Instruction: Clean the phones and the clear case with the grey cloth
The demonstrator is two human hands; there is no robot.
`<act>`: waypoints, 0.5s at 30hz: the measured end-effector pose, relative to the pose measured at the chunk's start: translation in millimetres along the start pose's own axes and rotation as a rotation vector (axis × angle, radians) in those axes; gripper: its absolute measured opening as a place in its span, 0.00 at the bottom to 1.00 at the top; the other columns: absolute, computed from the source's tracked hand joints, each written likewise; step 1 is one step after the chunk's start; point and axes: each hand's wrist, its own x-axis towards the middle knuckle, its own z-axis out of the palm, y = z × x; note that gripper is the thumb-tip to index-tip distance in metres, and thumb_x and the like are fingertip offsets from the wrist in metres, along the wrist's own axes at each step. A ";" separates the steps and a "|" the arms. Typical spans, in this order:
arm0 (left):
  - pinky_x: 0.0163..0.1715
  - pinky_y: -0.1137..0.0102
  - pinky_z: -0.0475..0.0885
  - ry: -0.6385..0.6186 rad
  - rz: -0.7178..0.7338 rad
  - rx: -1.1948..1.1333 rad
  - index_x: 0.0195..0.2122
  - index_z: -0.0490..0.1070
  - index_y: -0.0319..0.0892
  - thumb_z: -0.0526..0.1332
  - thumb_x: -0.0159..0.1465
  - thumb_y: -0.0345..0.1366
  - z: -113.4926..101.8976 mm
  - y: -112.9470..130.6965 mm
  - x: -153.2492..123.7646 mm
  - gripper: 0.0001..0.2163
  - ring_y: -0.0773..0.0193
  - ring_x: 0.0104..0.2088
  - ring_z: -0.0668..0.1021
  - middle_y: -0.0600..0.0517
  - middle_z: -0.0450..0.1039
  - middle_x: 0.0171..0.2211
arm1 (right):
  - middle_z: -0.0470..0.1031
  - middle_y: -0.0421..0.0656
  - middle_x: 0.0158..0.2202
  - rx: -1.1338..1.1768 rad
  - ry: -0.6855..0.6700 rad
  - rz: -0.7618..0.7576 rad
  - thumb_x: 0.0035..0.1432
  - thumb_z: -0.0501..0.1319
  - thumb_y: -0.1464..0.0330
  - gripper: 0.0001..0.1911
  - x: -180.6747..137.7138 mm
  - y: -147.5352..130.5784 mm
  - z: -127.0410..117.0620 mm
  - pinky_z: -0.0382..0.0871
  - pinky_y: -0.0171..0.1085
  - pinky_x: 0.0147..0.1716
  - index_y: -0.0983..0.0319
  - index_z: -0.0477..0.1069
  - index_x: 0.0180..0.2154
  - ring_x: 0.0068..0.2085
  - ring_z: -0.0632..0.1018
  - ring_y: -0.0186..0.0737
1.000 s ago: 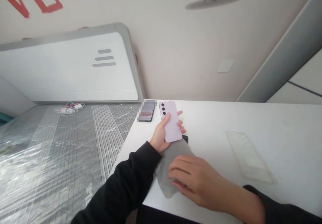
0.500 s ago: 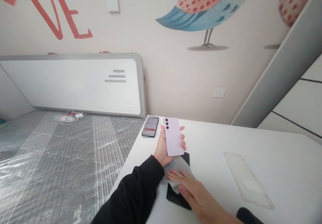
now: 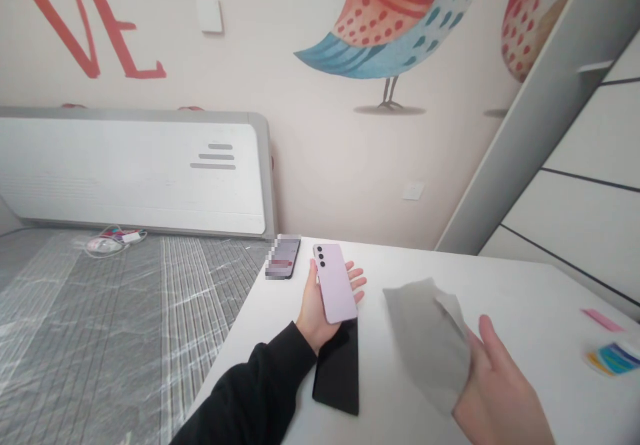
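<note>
My left hand (image 3: 316,312) holds a lilac smartphone (image 3: 334,285), back side up with its cameras at the upper left. The phone rests in the palm, the thumb along its left edge and the fingertips showing past its right edge. Under that hand, a flat black object like a tablet (image 3: 340,372) lies on the table. To the right, a grey cloth (image 3: 425,338) hangs from my right hand (image 3: 505,392), above the table and blurred. That hand's thumb sticks up, apart from the cloth; its other fingers are partly hidden.
A second phone (image 3: 284,257) with a lit screen lies at the white table's (image 3: 390,405) far left corner. A pink strip (image 3: 603,320) and a small colourful container (image 3: 615,358) are at the right. Beside the table, a plastic-covered striped mattress (image 3: 125,338) bears tangled cables (image 3: 107,242).
My right hand has moved right with the grey cloth, away from the lilac phone. The clear phone case is now out of sight, and the view has turned rightward.
</note>
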 end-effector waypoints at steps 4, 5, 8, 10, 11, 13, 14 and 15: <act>0.57 0.62 0.69 -0.119 -0.115 -0.008 0.57 0.74 0.36 0.52 0.71 0.58 0.5 -37.4 -9.1 0.30 0.51 0.59 0.76 0.38 0.77 0.56 | 0.62 0.43 0.71 -0.470 -0.267 -0.379 0.68 0.52 0.43 0.35 30.8 18.4 17.4 0.51 0.59 0.71 0.51 0.63 0.69 0.73 0.59 0.54; 0.61 0.63 0.66 -0.157 -0.096 -0.025 0.58 0.74 0.38 0.54 0.72 0.54 0.7 -45.2 -11.3 0.27 0.52 0.62 0.74 0.40 0.77 0.57 | 0.60 0.46 0.71 -0.668 -0.380 -0.479 0.68 0.54 0.44 0.37 41.9 23.9 20.8 0.50 0.62 0.71 0.54 0.60 0.70 0.73 0.59 0.57; 0.67 0.62 0.60 -0.198 -0.091 -0.024 0.61 0.73 0.40 0.56 0.71 0.51 2.6 -56.6 -16.0 0.25 0.52 0.65 0.71 0.42 0.77 0.57 | 0.53 0.52 0.74 -1.034 -0.398 -0.637 0.74 0.49 0.52 0.36 65.7 42.7 29.9 0.59 0.63 0.68 0.58 0.44 0.75 0.72 0.59 0.59; 0.70 0.59 0.56 -0.180 -0.077 0.011 0.65 0.69 0.39 0.56 0.70 0.53 2.1 -54.4 -16.6 0.29 0.49 0.67 0.68 0.42 0.75 0.59 | 0.44 0.53 0.76 -1.083 -0.265 -0.669 0.76 0.45 0.57 0.36 64.8 55.2 36.1 0.58 0.64 0.68 0.60 0.32 0.75 0.74 0.53 0.59; 0.70 0.58 0.55 -0.165 -0.057 0.027 0.67 0.66 0.41 0.56 0.69 0.54 0.7 -51.9 -16.2 0.31 0.48 0.69 0.65 0.42 0.72 0.62 | 0.40 0.54 0.77 -1.092 -0.258 -0.690 0.76 0.45 0.58 0.37 59.5 60.2 38.7 0.56 0.65 0.69 0.61 0.29 0.75 0.75 0.50 0.60; 0.71 0.56 0.54 -0.133 -0.016 0.047 0.71 0.60 0.46 0.57 0.68 0.55 -3.2 -47.2 -14.9 0.33 0.48 0.73 0.57 0.44 0.68 0.66 | 0.37 0.55 0.77 -1.110 -0.372 -0.740 0.74 0.47 0.56 0.41 46.0 65.8 41.6 0.52 0.65 0.69 0.63 0.27 0.75 0.75 0.47 0.62; 0.70 0.56 0.54 -0.123 -0.008 0.051 0.71 0.59 0.49 0.57 0.67 0.56 -4.9 -46.3 -14.3 0.34 0.48 0.75 0.54 0.46 0.66 0.68 | 0.38 0.55 0.77 -1.113 -0.450 -0.756 0.74 0.48 0.54 0.42 40.9 66.0 41.4 0.53 0.64 0.70 0.64 0.27 0.75 0.75 0.47 0.61; 0.70 0.56 0.55 -0.123 -0.011 0.053 0.71 0.59 0.52 0.58 0.66 0.55 -5.9 -46.7 -14.0 0.33 0.49 0.75 0.52 0.48 0.65 0.69 | 0.40 0.54 0.77 -1.110 -0.502 -0.755 0.74 0.48 0.53 0.42 38.5 64.8 40.1 0.54 0.62 0.70 0.63 0.28 0.75 0.75 0.48 0.61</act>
